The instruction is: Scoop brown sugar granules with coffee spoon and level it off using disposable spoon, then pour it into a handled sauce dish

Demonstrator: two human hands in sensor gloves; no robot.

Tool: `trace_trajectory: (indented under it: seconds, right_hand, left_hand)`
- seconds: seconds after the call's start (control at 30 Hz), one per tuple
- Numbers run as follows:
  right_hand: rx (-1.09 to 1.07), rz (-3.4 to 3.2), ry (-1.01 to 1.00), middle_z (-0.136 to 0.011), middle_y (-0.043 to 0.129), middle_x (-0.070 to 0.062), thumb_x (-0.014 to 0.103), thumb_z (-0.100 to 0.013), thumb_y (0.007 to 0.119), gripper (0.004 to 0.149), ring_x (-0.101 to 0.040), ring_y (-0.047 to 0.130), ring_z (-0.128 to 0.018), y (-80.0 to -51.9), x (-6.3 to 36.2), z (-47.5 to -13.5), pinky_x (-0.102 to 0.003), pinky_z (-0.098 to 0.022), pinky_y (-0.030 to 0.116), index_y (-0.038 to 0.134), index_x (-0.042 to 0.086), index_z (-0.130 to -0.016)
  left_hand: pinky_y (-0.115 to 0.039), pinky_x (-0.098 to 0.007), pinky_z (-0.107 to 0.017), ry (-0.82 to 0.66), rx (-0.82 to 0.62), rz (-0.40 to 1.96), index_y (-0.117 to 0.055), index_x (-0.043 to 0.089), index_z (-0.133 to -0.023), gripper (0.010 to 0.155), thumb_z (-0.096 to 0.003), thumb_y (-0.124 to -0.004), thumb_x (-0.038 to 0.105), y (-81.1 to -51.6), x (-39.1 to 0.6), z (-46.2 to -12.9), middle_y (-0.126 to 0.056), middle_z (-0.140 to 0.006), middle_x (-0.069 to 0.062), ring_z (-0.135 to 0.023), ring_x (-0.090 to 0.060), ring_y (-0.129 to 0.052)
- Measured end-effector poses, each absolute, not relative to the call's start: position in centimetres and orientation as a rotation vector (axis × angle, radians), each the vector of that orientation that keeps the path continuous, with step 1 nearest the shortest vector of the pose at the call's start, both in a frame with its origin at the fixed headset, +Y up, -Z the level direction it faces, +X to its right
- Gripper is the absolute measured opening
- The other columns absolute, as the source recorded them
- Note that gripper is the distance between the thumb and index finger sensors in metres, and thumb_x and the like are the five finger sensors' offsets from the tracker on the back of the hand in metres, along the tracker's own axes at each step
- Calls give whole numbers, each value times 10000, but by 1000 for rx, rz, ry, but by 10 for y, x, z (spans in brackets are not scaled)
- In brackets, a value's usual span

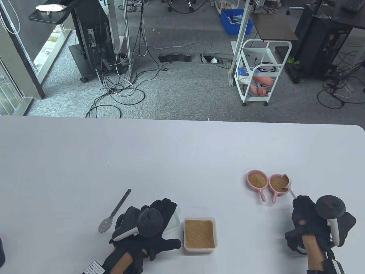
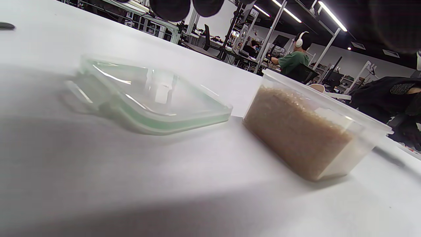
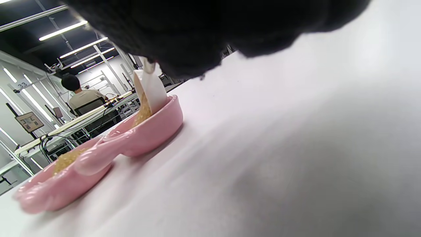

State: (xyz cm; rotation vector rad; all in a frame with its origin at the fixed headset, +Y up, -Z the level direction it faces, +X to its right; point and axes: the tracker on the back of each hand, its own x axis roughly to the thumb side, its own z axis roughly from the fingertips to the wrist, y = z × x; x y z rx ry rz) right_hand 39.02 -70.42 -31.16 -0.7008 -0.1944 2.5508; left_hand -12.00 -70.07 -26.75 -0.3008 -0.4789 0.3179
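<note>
My right hand [image 1: 298,202] pinches the handle of a white spoon [image 1: 285,181] that is tipped over the right one of two pink handled sauce dishes [image 1: 274,197]. Brown sugar slides off the spoon [image 3: 151,89] into that dish [image 3: 158,128]. The left dish [image 1: 248,177] also holds sugar. A square clear container [image 1: 199,251] full of brown sugar sits near the front. My left hand [image 1: 164,206] lies flat with spread fingers on the container's clear lid [image 2: 154,98], just left of the container [image 2: 306,131]. A grey spoon [image 1: 114,212] lies on the table, left of that hand.
The white table [image 1: 142,159] reaches to a far edge, with a rounded corner at the right. Beyond it are a carpeted floor with cables and a white cart [image 1: 258,74]. People sit at desks in the background of both wrist views.
</note>
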Motion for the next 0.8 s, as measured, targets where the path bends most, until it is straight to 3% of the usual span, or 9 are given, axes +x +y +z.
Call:
trace_trajectory:
  seconds: [0.8]
  right_hand:
    - [-630, 3015, -526, -476, 1006, -30, 337, -445, 887, 420, -266, 961, -260, -681, 349, -309, -499, -446, 765, 936, 175, -830]
  left_hand:
    - [-336, -610, -822, -464, -289, 246, -173, 325, -1147, 1098, -322, -629, 889, -701, -118, -267, -219, -1246, 1, -1198, -385, -322]
